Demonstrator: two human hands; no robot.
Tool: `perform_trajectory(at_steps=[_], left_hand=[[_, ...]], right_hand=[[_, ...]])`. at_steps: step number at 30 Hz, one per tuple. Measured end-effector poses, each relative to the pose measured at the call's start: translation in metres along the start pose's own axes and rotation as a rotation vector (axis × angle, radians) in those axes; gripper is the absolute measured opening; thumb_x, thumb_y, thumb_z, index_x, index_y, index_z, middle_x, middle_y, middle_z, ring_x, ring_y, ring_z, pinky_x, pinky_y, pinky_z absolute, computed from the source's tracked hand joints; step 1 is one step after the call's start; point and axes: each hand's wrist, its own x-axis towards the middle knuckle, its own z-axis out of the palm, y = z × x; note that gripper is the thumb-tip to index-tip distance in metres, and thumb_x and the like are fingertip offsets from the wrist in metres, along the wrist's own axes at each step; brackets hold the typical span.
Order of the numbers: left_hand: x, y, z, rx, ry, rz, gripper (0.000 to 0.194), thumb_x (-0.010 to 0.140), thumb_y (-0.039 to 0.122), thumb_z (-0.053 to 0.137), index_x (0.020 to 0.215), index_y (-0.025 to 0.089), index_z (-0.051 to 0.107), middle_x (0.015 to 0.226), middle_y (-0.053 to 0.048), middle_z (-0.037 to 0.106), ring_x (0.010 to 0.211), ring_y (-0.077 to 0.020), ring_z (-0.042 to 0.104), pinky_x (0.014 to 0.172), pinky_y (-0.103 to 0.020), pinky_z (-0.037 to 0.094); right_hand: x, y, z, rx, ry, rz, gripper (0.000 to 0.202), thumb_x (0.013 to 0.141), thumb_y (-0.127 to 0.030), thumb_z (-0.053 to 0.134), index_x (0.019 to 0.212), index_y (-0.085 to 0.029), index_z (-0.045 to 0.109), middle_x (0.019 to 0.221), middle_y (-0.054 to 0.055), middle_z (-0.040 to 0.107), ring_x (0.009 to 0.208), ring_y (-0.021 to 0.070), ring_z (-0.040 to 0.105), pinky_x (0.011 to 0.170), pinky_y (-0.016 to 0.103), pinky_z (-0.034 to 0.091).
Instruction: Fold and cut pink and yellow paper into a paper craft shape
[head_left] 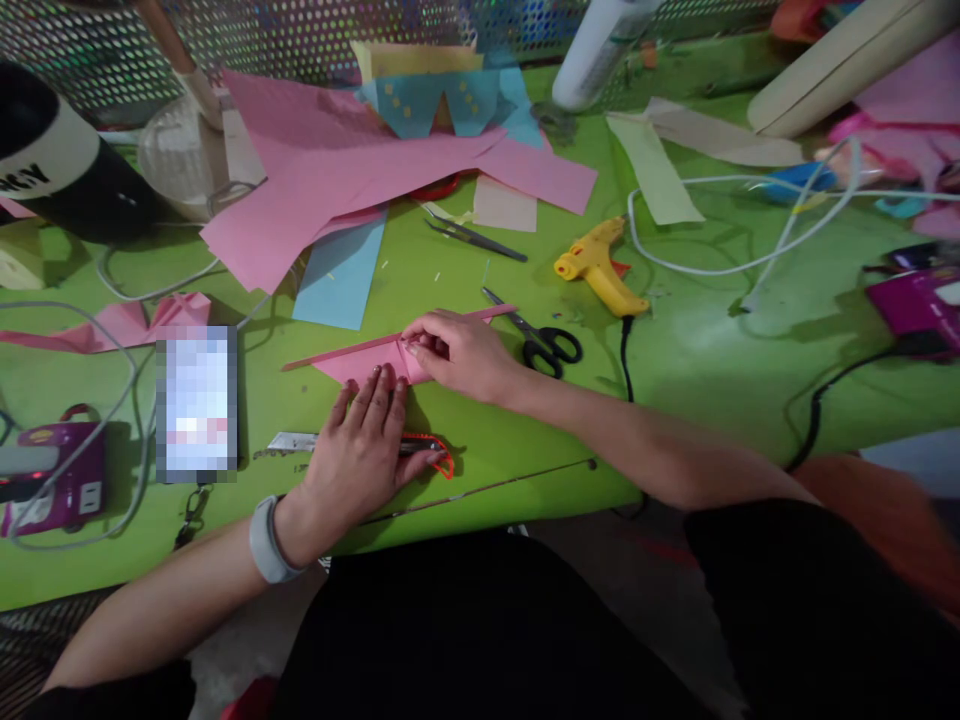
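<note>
A pink paper piece with a long narrow strip along its far edge lies on the green table. My left hand rests palm down, fingers stretched onto the paper's near edge, its palm and thumb over a utility knife with an orange rim. At the paper's middle my right hand is closed, thumb and forefinger pinching at a crease. Black-handled scissors lie just right of that hand. Farther back are tweezers and a yellow glue gun.
A phone and a purple power block lie at left, a black bottle behind. Large pink sheets and blue paper spread at the back. White cable loops at right, near another purple block.
</note>
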Motion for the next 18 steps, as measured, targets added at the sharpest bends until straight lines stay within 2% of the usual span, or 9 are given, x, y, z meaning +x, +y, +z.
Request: perform_trajectory(at_steps=[3,5,7,9,11,15,18], left_hand=[[-0.001,0.0,0.001,-0.014,-0.003,-0.007,0.082,0.097,0.066,0.03,0.137,-0.002,0.052,0.143,-0.028,0.049,0.134,-0.0375,0.049,0.109,-0.054,0.043],[-0.002,0.0,0.002,-0.024,-0.004,-0.012,0.083,0.097,0.066,0.03,0.138,-0.002,0.051,0.144,-0.028,0.048,0.136,-0.0372,0.047,0.11,-0.054,0.042],[-0.002,0.0,0.003,-0.033,-0.007,-0.018,0.082,0.096,0.066,0.032,0.139,-0.001,0.051,0.145,-0.028,0.047,0.138,-0.0367,0.045,0.111,-0.054,0.04],[-0.003,0.0,0.004,-0.035,-0.009,-0.022,0.081,0.096,0.066,0.033,0.139,0.0,0.051,0.145,-0.028,0.047,0.138,-0.0364,0.044,0.112,-0.054,0.039],[-0.002,0.0,0.004,-0.027,-0.012,-0.02,0.081,0.096,0.066,0.032,0.138,-0.001,0.051,0.146,-0.028,0.047,0.139,-0.0364,0.044,0.112,-0.053,0.039],[-0.002,0.0,0.005,-0.016,-0.01,-0.007,0.085,0.097,0.066,0.029,0.137,-0.005,0.05,0.145,-0.03,0.046,0.137,-0.0383,0.045,0.111,-0.054,0.041],[-0.002,0.0,0.005,-0.031,-0.02,-0.004,0.085,0.097,0.065,0.03,0.137,-0.006,0.05,0.145,-0.03,0.046,0.138,-0.039,0.044,0.111,-0.056,0.04]], right_hand=[[0.0,0.001,-0.007,0.086,-0.06,0.027,0.017,0.084,-0.027,0.064,0.097,-0.018,0.065,0.085,0.003,0.067,0.073,0.0145,0.059,0.067,0.028,0.045],[0.002,0.002,-0.012,0.154,-0.153,0.061,0.026,0.078,-0.032,0.071,0.098,-0.017,0.065,0.08,0.001,0.065,0.069,0.0137,0.057,0.063,0.028,0.044],[0.004,0.004,-0.017,0.185,-0.246,0.075,0.025,0.075,-0.033,0.074,0.093,-0.018,0.065,0.077,0.0,0.064,0.066,0.0128,0.055,0.061,0.027,0.043],[0.006,0.006,-0.022,0.172,-0.312,0.049,0.017,0.079,-0.033,0.071,0.082,-0.018,0.064,0.076,0.0,0.062,0.066,0.0121,0.052,0.062,0.028,0.041],[0.008,0.007,-0.028,0.147,-0.37,-0.01,0.019,0.083,-0.035,0.067,0.074,-0.019,0.061,0.077,0.0,0.06,0.067,0.0121,0.051,0.064,0.029,0.041],[0.009,0.01,-0.035,0.162,-0.465,-0.093,0.023,0.086,-0.038,0.064,0.074,-0.019,0.061,0.083,0.001,0.058,0.073,0.0133,0.054,0.068,0.029,0.042],[0.009,0.012,-0.036,0.161,-0.482,-0.103,0.025,0.087,-0.042,0.063,0.075,-0.02,0.061,0.084,0.002,0.059,0.074,0.0138,0.054,0.069,0.029,0.042]])
